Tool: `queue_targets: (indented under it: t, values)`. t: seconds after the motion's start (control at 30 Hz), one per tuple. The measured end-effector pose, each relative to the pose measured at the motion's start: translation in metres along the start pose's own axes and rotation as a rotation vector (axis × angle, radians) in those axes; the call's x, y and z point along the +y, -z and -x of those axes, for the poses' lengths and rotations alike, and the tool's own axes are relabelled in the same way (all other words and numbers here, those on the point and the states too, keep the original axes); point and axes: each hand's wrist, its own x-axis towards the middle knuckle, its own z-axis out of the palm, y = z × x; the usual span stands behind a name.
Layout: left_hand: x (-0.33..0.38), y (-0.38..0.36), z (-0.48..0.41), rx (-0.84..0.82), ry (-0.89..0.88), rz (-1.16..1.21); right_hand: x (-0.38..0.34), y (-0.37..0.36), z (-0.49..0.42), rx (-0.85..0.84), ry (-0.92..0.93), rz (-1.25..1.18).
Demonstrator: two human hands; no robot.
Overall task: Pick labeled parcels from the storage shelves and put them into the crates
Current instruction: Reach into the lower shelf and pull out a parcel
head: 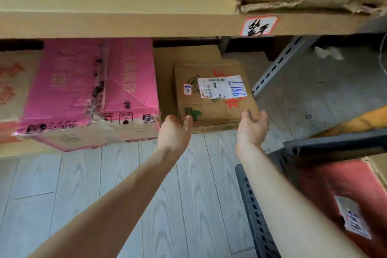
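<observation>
Lying flat, label up, parcel runs into the shelf; left hand, right hand fingers spread, empty.

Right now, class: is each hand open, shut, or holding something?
Left hand: open, by the front left corner of the labelled cardboard parcel.
Right hand: open, by its front right corner, holding nothing.

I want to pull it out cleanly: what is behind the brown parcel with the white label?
A plain brown box stands behind the parcel, showing above it and at its left. Its lower part is covered by the parcel, and the space further back is dark.
</observation>
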Motion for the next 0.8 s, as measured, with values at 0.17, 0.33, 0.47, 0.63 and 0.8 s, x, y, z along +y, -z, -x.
queue_targets:
  t: [0.17,0.33,0.47,0.63,0.8]
  values:
    - [-0.033,-0.024,-0.038,-0.016,0.024,0.087,0.027,-0.017,-0.042,0.096,0.002,-0.060]
    - [-0.050,-0.031,-0.047,0.037,-0.108,0.164,0.041,-0.013,-0.052,-0.072,-0.114,-0.363]
    - [-0.069,-0.035,-0.027,0.134,-0.309,0.195,0.064,-0.011,-0.037,-0.055,0.037,-0.520]
    - [-0.083,-0.037,-0.015,0.168,-0.448,0.179,0.081,-0.008,-0.021,-0.015,0.060,-0.559]
    - [-0.056,-0.030,-0.018,0.178,-0.355,0.178,0.052,-0.012,-0.030,-0.040,0.060,-0.480]
